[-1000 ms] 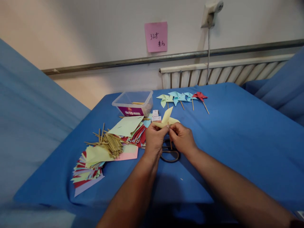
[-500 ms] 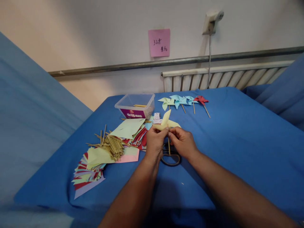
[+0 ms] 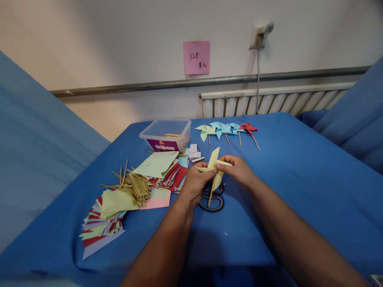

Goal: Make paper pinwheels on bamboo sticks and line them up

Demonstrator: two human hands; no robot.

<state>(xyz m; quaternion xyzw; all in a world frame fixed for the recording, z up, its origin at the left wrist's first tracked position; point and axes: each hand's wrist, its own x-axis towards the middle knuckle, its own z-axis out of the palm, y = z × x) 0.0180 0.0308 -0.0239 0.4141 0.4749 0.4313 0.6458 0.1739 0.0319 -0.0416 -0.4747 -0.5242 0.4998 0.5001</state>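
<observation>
Between my hands is a pale yellow paper pinwheel (image 3: 213, 158) on a thin wooden stick (image 3: 211, 193) that points down toward me. My left hand (image 3: 196, 180) pinches it at the left, with the thumb close to its centre. On the other side, my right hand (image 3: 237, 170) grips a blade of the same pinwheel between thumb and fingers. Black-handled scissors (image 3: 220, 204) lie on the blue cloth right below, their blades mostly hidden by my left hand.
Left of my hands are stacked cut papers (image 3: 158, 164), a pile of sticks (image 3: 139, 189) and fanned coloured sheets (image 3: 103, 225). Behind them stands a clear plastic box (image 3: 163, 133), beside small white boxes (image 3: 194, 150). Several pinwheels (image 3: 222, 129) lie in a row near the wall.
The pinwheel has turned toward me, so more of its blades and centre show. My right hand has shifted from near the stick up to a blade. The view has swung slightly.
</observation>
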